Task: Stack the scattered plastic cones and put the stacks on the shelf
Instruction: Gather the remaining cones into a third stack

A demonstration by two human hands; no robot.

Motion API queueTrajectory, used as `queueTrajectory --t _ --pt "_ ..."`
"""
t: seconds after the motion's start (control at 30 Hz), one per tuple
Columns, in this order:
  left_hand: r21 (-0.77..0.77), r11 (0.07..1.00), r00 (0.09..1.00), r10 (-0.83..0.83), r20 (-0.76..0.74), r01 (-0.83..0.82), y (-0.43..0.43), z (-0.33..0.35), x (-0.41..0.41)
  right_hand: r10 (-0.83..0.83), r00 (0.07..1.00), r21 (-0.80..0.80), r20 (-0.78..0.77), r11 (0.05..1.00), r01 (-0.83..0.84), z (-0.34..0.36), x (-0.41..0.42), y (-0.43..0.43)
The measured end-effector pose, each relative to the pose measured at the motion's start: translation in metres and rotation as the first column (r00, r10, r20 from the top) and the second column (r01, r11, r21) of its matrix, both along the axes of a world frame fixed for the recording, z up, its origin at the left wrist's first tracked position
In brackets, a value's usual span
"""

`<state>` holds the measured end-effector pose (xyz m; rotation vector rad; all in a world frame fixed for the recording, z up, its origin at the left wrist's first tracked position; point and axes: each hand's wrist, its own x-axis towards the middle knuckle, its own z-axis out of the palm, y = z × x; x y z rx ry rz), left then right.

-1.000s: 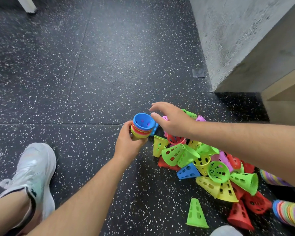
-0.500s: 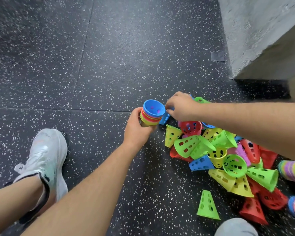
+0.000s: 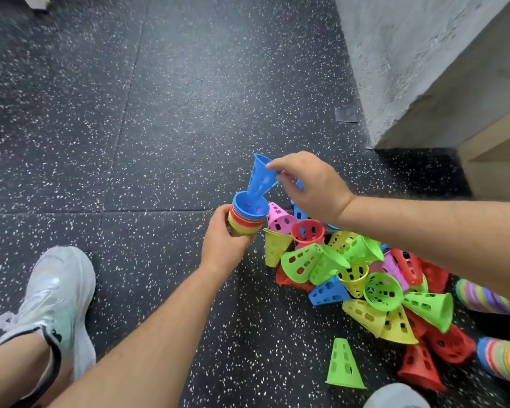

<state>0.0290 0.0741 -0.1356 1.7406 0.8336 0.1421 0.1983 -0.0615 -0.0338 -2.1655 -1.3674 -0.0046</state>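
My left hand grips a short stack of nested cones, wide ends up, with a blue one on top. My right hand pinches a single blue perforated cone by its rim, its narrow end dipping into the top of that stack. Just right of both hands lies a pile of loose cones in green, yellow, red, pink and blue on the speckled floor. One green cone lies apart near the bottom.
Two long multicoloured cone stacks lie at the right edge. A concrete wall rises at upper right, with a wooden shelf edge beside it. My left shoe sits at lower left; another shoe tip shows at the bottom.
My right hand has lifted a blue cone out of the pile and brought it over the stack that my left hand holds. The left hand has stayed nearly still.
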Motion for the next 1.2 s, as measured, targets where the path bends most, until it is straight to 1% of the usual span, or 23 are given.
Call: queueTrajectory --t 0.07,0.17,0.23,0.33,0.4,0.53,0.63,0.7,0.77,0.87,0.93,1.0,1.07,1.13,1.2 --pt "0.018 1.0 1.0 0.0 0.003 0.0 -0.002 0.001 0.002 0.043 0.999 -0.005 0.022 0.999 -0.043 -0.002 -0.004 -0.007" --pt "0.035 0.999 1.0 -0.009 0.002 0.009 -0.005 0.0 0.004 0.137 0.99 -0.086 -0.017 0.987 -0.138 -0.006 -0.007 -0.017" --pt "0.038 0.999 1.0 -0.009 0.006 0.008 -0.005 0.0 0.006 0.133 0.99 -0.129 -0.046 0.982 -0.138 -0.009 -0.004 -0.023" --pt "0.044 0.999 1.0 -0.019 0.003 0.019 -0.007 0.003 0.01 0.008 0.998 -0.25 -0.057 0.968 -0.022 -0.016 0.006 -0.03" --pt "0.042 0.999 0.999 -0.033 -0.001 0.033 -0.009 0.005 0.014 -0.079 0.996 -0.363 -0.046 0.93 0.057 -0.023 0.017 -0.033" --pt "0.032 0.998 0.998 -0.059 0.006 0.059 -0.013 0.009 0.022 -0.222 0.975 -0.591 -0.007 0.787 0.175 -0.037 0.036 -0.037" --pt "0.039 0.997 0.998 -0.069 0.012 0.069 -0.014 0.011 0.029 -0.266 0.963 -0.686 0.039 0.694 0.22 -0.046 0.047 -0.036" --pt "0.04 0.997 0.997 -0.071 0.01 0.071 -0.013 0.01 0.033 -0.264 0.964 -0.708 0.02 0.677 0.2 -0.051 0.053 -0.035" --pt "0.039 0.996 0.997 -0.076 0.005 0.076 -0.013 0.009 0.036 -0.238 0.971 -0.716 -0.013 0.68 0.157 -0.054 0.058 -0.034" --pt "0.031 0.996 0.996 -0.089 -0.003 0.089 -0.011 0.007 0.039 -0.106 0.994 -0.763 0.005 0.642 0.072 -0.058 0.064 -0.03" --pt "0.019 0.995 0.996 -0.094 -0.003 0.094 -0.01 0.007 0.04 -0.041 0.998 -0.791 0.038 0.61 0.055 -0.061 0.066 -0.027" --pt "0.007 0.996 0.996 -0.087 0.001 0.087 -0.01 0.005 0.041 -0.025 0.997 -0.789 0.067 0.611 0.069 -0.063 0.066 -0.025" --pt "0.005 0.997 0.997 -0.083 -0.001 0.083 -0.009 0.005 0.042 -0.033 0.997 -0.766 0.077 0.638 0.08 -0.062 0.067 -0.024" --pt "0.008 0.996 0.996 -0.086 0.0 0.086 -0.009 0.005 0.043 -0.065 0.995 -0.714 0.07 0.693 0.096 -0.057 0.067 -0.025" --pt "0.01 0.996 0.996 -0.086 0.004 0.086 -0.009 0.007 0.043 -0.154 0.988 -0.611 0.016 0.781 0.132 -0.05 0.066 -0.027"
